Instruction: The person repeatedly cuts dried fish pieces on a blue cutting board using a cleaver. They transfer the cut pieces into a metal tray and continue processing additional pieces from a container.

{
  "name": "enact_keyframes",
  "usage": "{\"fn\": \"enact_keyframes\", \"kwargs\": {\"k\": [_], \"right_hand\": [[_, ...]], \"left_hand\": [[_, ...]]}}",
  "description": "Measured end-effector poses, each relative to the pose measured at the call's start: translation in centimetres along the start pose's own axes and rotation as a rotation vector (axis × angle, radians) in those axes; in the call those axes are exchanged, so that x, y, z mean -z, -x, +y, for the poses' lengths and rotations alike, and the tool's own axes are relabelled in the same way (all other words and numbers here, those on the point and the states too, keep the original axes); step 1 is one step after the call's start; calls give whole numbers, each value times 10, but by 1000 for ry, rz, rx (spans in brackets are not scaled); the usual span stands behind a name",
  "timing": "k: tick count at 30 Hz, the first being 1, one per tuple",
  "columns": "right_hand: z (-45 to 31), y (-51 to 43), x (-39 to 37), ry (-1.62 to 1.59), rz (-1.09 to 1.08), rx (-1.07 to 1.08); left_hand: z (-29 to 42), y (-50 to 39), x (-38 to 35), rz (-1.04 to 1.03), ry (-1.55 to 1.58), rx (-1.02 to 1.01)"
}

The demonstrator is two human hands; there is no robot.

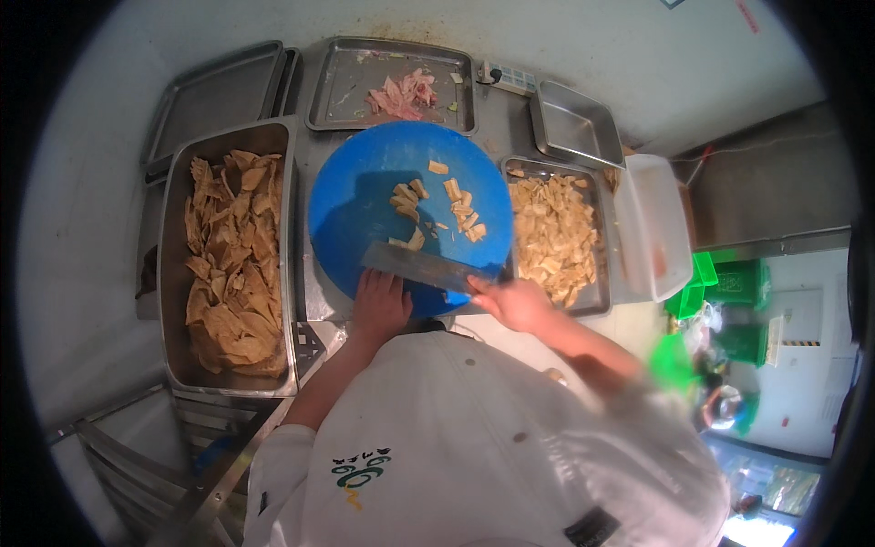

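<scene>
A round blue cutting board [372, 154] lies on the steel table before me. My right hand [511, 302] grips the handle of a cleaver [427, 267], whose broad blade crosses the near part of the board, slightly blurred. Beside the blade's left end, my left hand [380, 301] rests at the board's near edge, fingers close together; anything under them is hidden. Beyond the blade lie cut tan strips, perhaps bean curd skin, in a left cluster [405, 198] and a right cluster [465, 210]. One separate piece [438, 167] lies farther back.
Left stands a deep steel pan [290, 260] of tan folded sheets [236, 273]. Right is a tray [605, 287] of cut pieces [554, 239], beside a white plastic bin [656, 225]. Behind are a tray [342, 82] with pink scraps [403, 96], an empty pan [577, 123] and a power strip [509, 76].
</scene>
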State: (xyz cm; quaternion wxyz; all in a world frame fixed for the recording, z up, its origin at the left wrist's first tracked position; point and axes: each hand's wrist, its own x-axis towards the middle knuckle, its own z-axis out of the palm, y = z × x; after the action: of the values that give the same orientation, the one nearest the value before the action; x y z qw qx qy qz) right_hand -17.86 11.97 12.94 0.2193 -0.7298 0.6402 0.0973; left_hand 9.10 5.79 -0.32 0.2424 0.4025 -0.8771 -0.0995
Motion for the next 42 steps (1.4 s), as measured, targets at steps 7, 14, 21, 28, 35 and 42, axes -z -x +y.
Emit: {"fn": "enact_keyframes", "kwargs": {"k": [7,14,21,28,35,42], "right_hand": [[4,27,-14,82,17,47],[-23,-4,-25,-38,-64,-51],[-41,-64,-5,-555,245,34],[-36,-34,12,-1208,-150,-155],[-67,-84,-37,-1455,-204,-92],[-57,-116,-40,-1623,157,-400]], "left_hand": [[-1,2,-4,18,-5,-16],[-1,3,-6,-13,35,15],[-3,1,-1,-93,66,44],[-13,1,41,115,153,225],[-28,15,72,136,147,337],[-39,11,65,-24,147,308]]}}
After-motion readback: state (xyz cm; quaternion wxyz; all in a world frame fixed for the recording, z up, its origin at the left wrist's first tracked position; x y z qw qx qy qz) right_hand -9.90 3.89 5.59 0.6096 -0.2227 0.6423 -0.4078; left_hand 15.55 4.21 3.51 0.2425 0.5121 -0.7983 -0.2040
